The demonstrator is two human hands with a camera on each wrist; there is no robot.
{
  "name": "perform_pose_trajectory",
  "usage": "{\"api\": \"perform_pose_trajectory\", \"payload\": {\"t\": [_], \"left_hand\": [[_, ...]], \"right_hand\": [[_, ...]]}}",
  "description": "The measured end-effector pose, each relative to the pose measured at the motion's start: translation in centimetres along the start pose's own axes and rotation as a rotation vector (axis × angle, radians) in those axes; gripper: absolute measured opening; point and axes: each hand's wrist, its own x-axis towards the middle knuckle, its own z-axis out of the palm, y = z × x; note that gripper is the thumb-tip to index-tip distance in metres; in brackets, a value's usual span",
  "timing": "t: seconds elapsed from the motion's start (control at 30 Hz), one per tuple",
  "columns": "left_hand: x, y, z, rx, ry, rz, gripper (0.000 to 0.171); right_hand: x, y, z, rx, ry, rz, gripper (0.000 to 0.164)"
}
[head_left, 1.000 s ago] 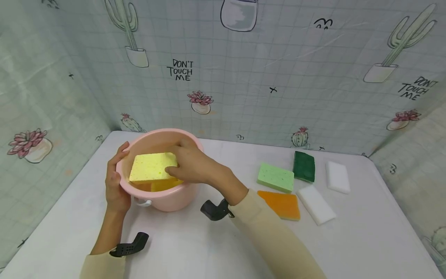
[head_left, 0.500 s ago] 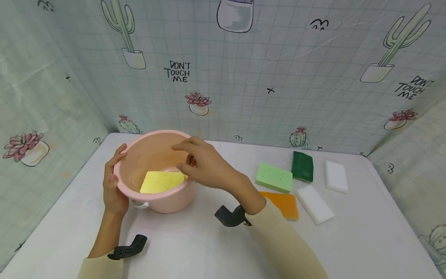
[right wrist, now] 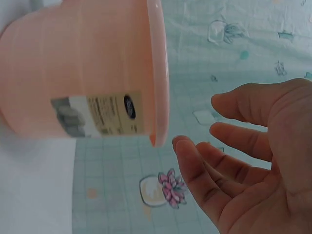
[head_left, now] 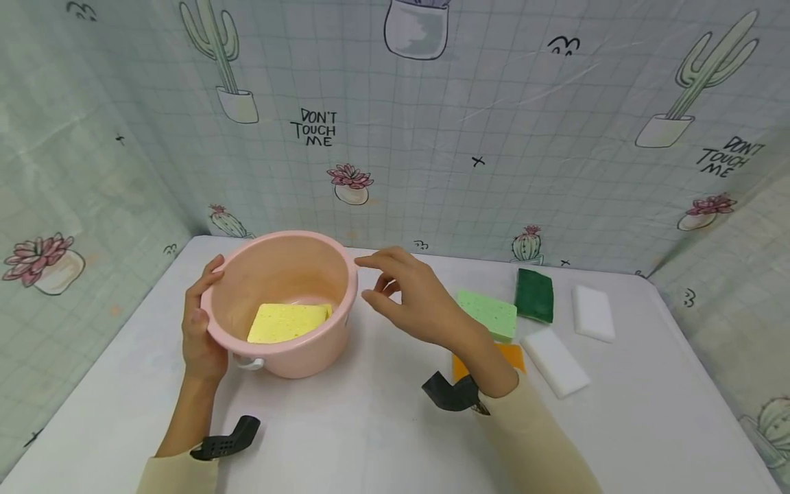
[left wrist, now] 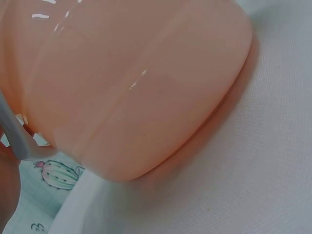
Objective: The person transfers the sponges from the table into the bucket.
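Scanning left to right on my remote feed, I find the left hand [head_left: 206,336] first, its grip narrowed on the rim and left side of the pink bucket [head_left: 305,355]. I judge that this hold steadies the bucket, which looks light enough to slide. The bucket stands near the back left corner of the tabletop [head_left: 345,439]. Inside lie yellow sponges [head_left: 286,323], one on top with a strip of another showing at its right end; the wall hides how deep they go.

Just right of the rim I see the right hand [head_left: 420,302], apart from the bucket, its grip fairly wide, fingers loosely bent round nothing. Its forearm covers part of an orange sponge [head_left: 511,355]. Just beyond that lie a light green sponge [head_left: 486,314], a dark green pad [head_left: 534,295] nearest the back edge, and two white sponges, one angled [head_left: 555,363], the other [head_left: 593,313] towards the back right corner. All lie flat, I suppose spread so each can be picked up separately.
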Motion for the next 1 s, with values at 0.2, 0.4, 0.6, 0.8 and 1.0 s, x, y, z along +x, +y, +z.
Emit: {"api": "perform_pose_trajectory", "payload": {"t": [0.2, 0.4, 0.6, 0.8, 1.0], "left_hand": [[0.2, -0.1, 0.1, 0.001, -0.004, -0.005, 0.049], [0.0, -0.2, 0.1, 0.009, -0.005, 0.006, 0.049], [-0.1, -0.2, 0.0, 0.016, -0.009, 0.013, 0.05], [-0.1, -0.2, 0.1, 0.003, -0.005, 0.005, 0.05], [-0.1, -0.1, 0.1, 0.001, 0.01, -0.007, 0.048]], "right_hand": [[-1.8, 1.7, -1.0, -0.047, 0.054, 0.047, 0.04], [-3.2, 3.0, -1.8, -0.071, 0.072, 0.082, 0.041], [-4.5, 4.1, -2.7, -0.08, 0.098, 0.119, 0.041], [-6.2, 5.7, -3.3, -0.108, 0.138, 0.164, 0.043], [-7.7, 7.4, -3.6, -0.113, 0.15, 0.239, 0.042]]}}
